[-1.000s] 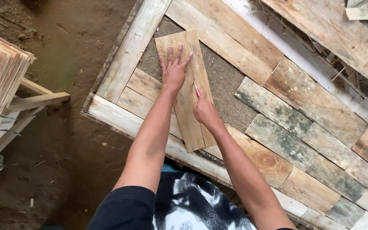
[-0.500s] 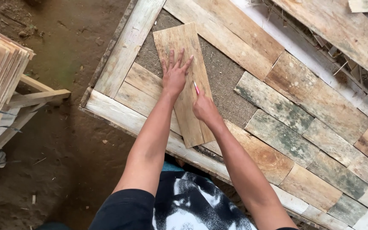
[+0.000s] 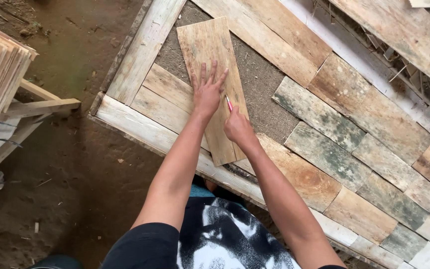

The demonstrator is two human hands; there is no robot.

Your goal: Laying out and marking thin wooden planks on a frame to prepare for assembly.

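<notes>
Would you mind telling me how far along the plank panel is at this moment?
Done: most of the framed panel is already filled with fitted weathered planks. In hand: the left hand presses a loose plank flat over the gap, while the right hand holds a red pencil to its face. Left: the bare grey patch beside that plank remains uncovered.

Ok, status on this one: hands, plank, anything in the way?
Left hand flat on the loose plank. Right hand grips a red pencil, tip on the plank. Nothing blocking.
</notes>
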